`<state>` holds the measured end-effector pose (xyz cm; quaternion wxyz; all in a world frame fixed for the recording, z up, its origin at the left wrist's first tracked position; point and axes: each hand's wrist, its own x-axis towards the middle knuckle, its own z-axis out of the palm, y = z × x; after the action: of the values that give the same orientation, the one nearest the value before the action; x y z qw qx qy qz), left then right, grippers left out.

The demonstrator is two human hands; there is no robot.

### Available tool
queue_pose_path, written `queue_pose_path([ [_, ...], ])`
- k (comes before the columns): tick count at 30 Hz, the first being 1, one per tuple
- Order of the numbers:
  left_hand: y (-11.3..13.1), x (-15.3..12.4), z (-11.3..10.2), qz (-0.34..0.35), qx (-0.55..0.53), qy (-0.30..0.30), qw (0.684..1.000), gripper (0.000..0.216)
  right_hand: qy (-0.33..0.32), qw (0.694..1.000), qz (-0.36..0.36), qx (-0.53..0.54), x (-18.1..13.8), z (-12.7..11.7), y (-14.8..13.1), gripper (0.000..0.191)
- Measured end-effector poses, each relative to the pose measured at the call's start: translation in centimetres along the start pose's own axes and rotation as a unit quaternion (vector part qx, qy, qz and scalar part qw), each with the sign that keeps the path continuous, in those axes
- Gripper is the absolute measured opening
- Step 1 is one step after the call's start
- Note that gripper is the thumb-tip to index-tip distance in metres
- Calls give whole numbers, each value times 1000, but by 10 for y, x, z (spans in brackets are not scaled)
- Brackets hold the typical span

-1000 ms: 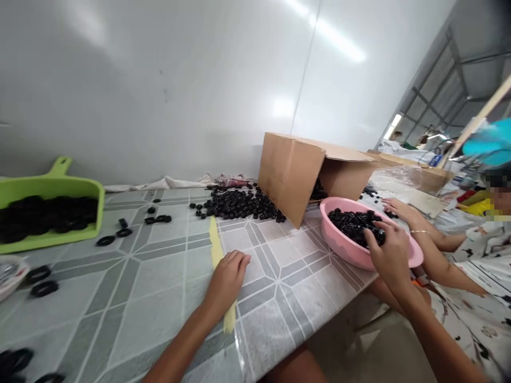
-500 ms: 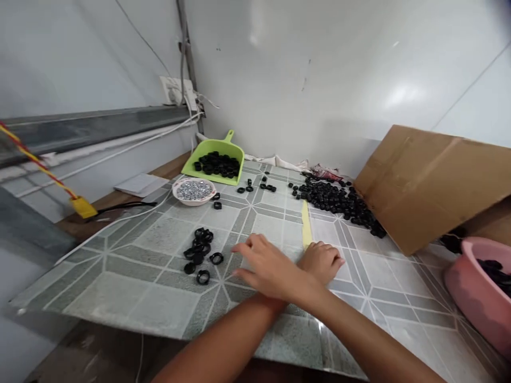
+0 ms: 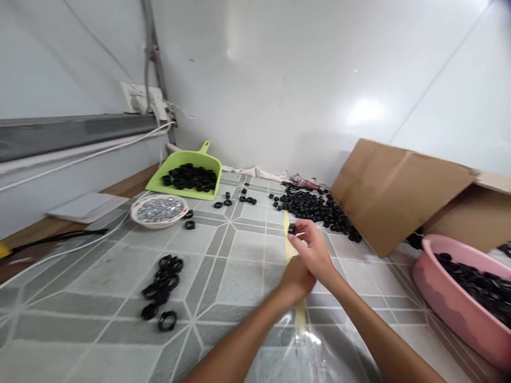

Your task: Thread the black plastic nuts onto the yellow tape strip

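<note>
My right hand [image 3: 315, 250] is raised over the tiled table [image 3: 99, 276] and pinches a small black ring part [image 3: 291, 229] between thumb and fingertips. My left hand [image 3: 296, 277] sits just under and behind it, touching the right wrist, and its fingers are hidden. Both hands hover over a strip of yellow tape [image 3: 300, 314]. A heap of small black parts [image 3: 315, 206] lies just beyond the hands, spilling from a tipped cardboard box [image 3: 395, 191].
A cluster of larger black rings [image 3: 162, 290] lies to the left. Behind it stand a bowl of silvery pieces [image 3: 158, 210] and a green scoop [image 3: 186, 175] holding black rings. A pink basin [image 3: 451, 298] of black parts is at the right edge. Clear plastic [image 3: 303, 356] lies near me.
The view swung left from the basin. My right hand left the basin, crossed to the table, then rose with a small black part; my left hand came up beneath it.
</note>
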<state>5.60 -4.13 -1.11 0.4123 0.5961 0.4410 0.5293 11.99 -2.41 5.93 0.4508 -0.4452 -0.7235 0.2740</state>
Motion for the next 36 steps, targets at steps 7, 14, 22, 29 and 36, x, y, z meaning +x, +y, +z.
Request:
queue_pose_path([
  [7,5,9,-2,28,3,-12,1000,37,-54,971,184,140,-11,-58,74,32],
  [14,17,8,-4,-16,-12,-44,999,23,-122,973,143,136,-20,-63,82,37],
  [22,5,11,-4,-84,-30,-18,996,39,123,965,93,-213,13,-121,139,22],
  [29,7,12,-4,-89,-64,-12,994,33,83,969,79,-220,37,-132,155,14],
  [36,0,14,-5,-81,-61,4,995,35,60,990,92,-85,10,-91,105,33],
])
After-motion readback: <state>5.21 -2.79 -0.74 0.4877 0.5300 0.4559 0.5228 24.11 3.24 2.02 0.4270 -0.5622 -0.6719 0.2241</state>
